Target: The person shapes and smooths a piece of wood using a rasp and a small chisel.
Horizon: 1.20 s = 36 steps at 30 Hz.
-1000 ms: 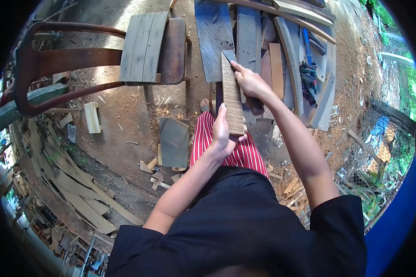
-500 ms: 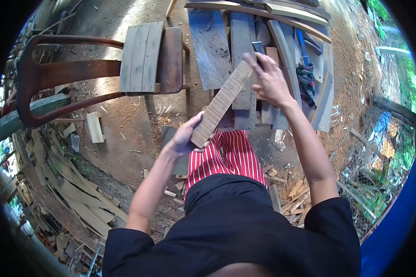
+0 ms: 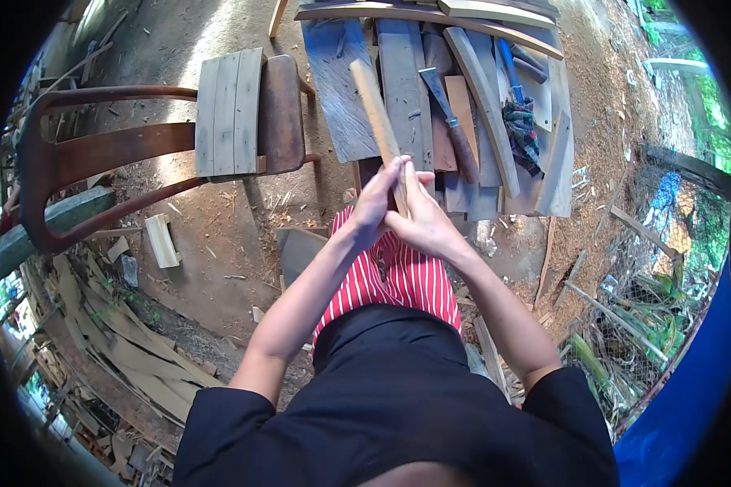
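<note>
A narrow piece of wood [image 3: 374,101] points away from me over the workbench, turned so that a slim side faces up. Around its near end, my left hand [image 3: 375,199] is closed from the left. My right hand [image 3: 427,223] presses against the same end from the right, fingers together, so both hands meet on the wood. Beyond them on the bench lies a chisel-like tool [image 3: 451,122] with a flat metal blade and a wooden handle, touched by neither hand. The palms and the wood's lower end are hidden.
The plank-topped workbench [image 3: 345,122] carries loose curved strips [image 3: 483,105], a blue-handled tool [image 3: 510,73] and a dark patterned cloth [image 3: 521,134]. To the left, a wooden chair [image 3: 122,134] lies with slats on it. Offcuts and boards [image 3: 130,341] litter the ground.
The wood has swung from slanting right to slanting left and been turned onto a slim side. My right hand has moved from its far end to the near end, beside my left.
</note>
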Tool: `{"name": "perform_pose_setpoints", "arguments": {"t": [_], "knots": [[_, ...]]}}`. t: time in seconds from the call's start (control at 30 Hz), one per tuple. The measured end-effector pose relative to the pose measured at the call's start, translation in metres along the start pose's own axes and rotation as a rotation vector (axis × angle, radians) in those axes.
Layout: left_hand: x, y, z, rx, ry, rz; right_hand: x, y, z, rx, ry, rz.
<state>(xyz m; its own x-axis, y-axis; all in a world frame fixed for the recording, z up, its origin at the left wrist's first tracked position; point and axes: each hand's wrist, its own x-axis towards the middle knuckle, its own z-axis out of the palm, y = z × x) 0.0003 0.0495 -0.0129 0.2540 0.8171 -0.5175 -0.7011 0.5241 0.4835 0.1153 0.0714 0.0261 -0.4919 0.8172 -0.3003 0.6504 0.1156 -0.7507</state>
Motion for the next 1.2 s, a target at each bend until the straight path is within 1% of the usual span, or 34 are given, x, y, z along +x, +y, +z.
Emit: {"name": "perform_pose_setpoints", "arguments": {"t": [0.03, 0.07, 0.1, 0.13, 0.2, 0.23, 0.27, 0.3, 0.33, 0.37, 0.4, 0.43, 0.47, 0.53, 0.57, 0.6, 0.67, 0.7, 0.73, 0.8, 0.83, 0.87, 0.93, 0.97, 1.0, 1.07, 1.1, 1.13, 1.2], "knots": [[0.003, 0.000, -0.003, -0.036, 0.046, -0.060, -0.007, 0.008, -0.018, 0.135, -0.241, 0.082], [0.003, 0.001, -0.008, -0.074, 0.099, -0.120, -0.004, 0.015, -0.033, 0.162, -0.332, 0.030], [-0.010, 0.015, 0.001, -0.071, 0.112, -0.187, 0.000, 0.021, -0.050, 0.475, -0.409, 0.183], [-0.010, 0.014, -0.004, -0.099, 0.042, -0.155, 0.007, 0.030, -0.063, 0.791, -0.483, 0.333], [-0.014, 0.014, -0.013, -0.090, -0.043, -0.209, 0.016, 0.069, -0.051, 0.163, 0.001, 0.296], [-0.017, 0.014, -0.014, -0.077, -0.030, -0.212, 0.019, 0.084, -0.050, -0.150, 0.167, 0.226], [-0.021, 0.017, -0.015, -0.161, -0.045, -0.194, 0.024, 0.101, -0.051, -0.464, 0.336, 0.146], [-0.025, 0.019, -0.015, -0.246, -0.058, -0.172, 0.030, 0.120, -0.048, -0.550, 0.388, 0.153], [-0.033, 0.025, -0.009, -0.464, -0.146, -0.198, 0.033, 0.137, -0.045, -0.636, 0.430, 0.161], [-0.042, 0.029, -0.004, -0.434, -0.084, -0.157, 0.035, 0.148, -0.045, -0.662, 0.322, 0.182], [-0.049, 0.032, 0.001, -0.399, -0.030, -0.113, 0.036, 0.152, -0.045, -0.616, 0.267, 0.136], [-0.058, 0.030, 0.000, -0.470, 0.014, -0.085, 0.038, 0.156, -0.043, -0.623, 0.273, 0.125], [-0.066, 0.030, 0.003, -0.460, 0.022, -0.085, 0.039, 0.159, -0.042, -0.634, 0.278, 0.118], [-0.078, 0.032, 0.014, -0.551, 0.070, -0.042, 0.042, 0.151, -0.053, -0.595, 0.262, 0.121], [-0.082, 0.030, 0.014, -0.584, 0.051, -0.034, 0.042, 0.147, -0.059, -0.564, 0.240, 0.127], [-0.082, 0.029, 0.014, -0.587, 0.061, -0.020, 0.040, 0.134, -0.067, -0.561, 0.231, 0.112], [-0.084, 0.029, 0.015, -0.687, 0.048, -0.055, 0.037, 0.109, -0.080, -0.328, 0.182, 0.170], [-0.083, 0.029, 0.024, -0.624, 0.149, -0.046, 0.042, 0.103, -0.081, -0.314, 0.226, 0.109], [-0.081, 0.026, 0.032, -0.627, 0.153, -0.037, 0.049, 0.096, -0.085, -0.314, 0.221, 0.102], [-0.075, 0.018, 0.044, -0.462, 0.309, -0.048, 0.065, 0.080, -0.095, 0.215, -0.082, 0.575], [-0.073, 0.016, 0.045, -0.453, 0.274, -0.078, 0.078, 0.140, -0.062, 0.008, 0.071, 0.252], [-0.071, 0.012, 0.043, -0.456, 0.276, -0.077, 0.083, 0.132, -0.065, 0.007, 0.068, 0.251], [-0.069, 0.002, 0.040, -0.486, 0.170, -0.033, 0.088, 0.102, -0.069, 0.152, -0.137, 0.540], [-0.068, -0.002, 0.042, -0.392, 0.246, -0.025, 0.092, 0.150, -0.039, -0.042, 0.080, 0.293], [-0.066, -0.006, 0.045, -0.398, 0.245, -0.025, 0.087, 0.147, -0.040, -0.047, 0.077, 0.294], [-0.063, -0.017, 0.052, -0.246, 0.407, -0.003, 0.059, 0.124, -0.049, 0.015, 0.113, 0.248], [-0.060, -0.022, 0.058, -0.130, 0.426, 0.072, 0.042, 0.093, -0.064, 0.072, 0.029, 0.292], [-0.056, -0.022, 0.060, -0.144, 0.414, 0.072, 0.025, 0.064, -0.075, 0.125, -0.052, 0.336], [-0.042, -0.018, 0.057, -0.049, 0.479, 0.163, -0.003, 0.048, -0.073, 0.146, -0.075, 0.227]]}}
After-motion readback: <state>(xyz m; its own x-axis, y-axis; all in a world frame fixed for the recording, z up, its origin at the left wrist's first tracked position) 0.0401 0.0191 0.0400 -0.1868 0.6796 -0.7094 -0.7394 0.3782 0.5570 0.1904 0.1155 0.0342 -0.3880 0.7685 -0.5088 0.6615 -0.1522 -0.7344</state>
